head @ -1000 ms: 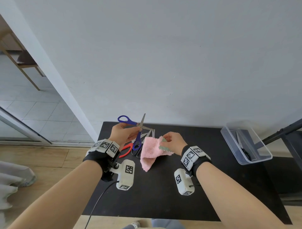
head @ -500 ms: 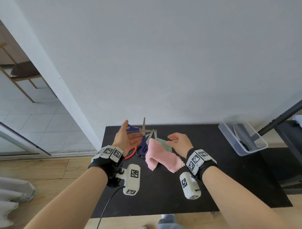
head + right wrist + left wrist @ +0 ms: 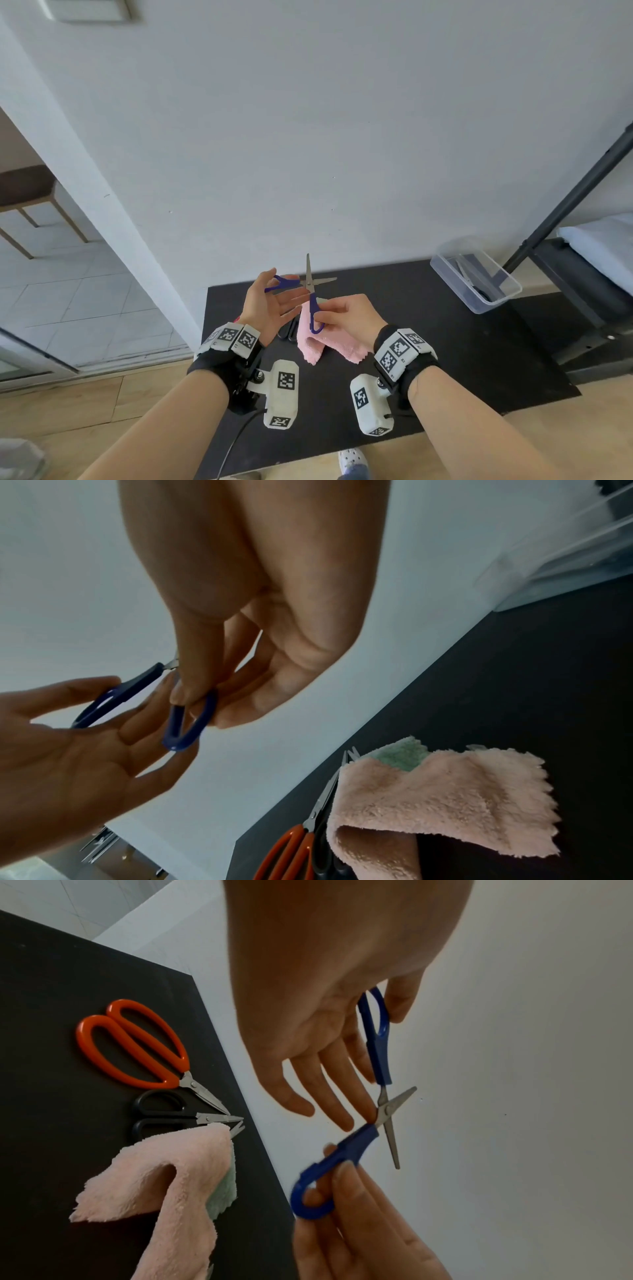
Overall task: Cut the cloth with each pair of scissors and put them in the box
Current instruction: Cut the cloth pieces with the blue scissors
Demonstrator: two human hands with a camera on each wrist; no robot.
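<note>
- The right hand pinches the lower loop of the blue-handled scissors between thumb and curled fingers.
- The left hand has its fingers straight and spread; its thumb sits at the other loop, fingertips near the pivot, with no real grip on it.
- The blades stand wide open, held up above the table.
- The step looks like a handover into the right hand before cutting; next, thumb and finger need seating in the loops.
- The pink cloth lies folded on the table just below the hands, untouched.
- Orange-handled scissors and black-handled scissors lie beside the cloth.
- The clear plastic box sits well apart at the right, something dark already inside.
</note>
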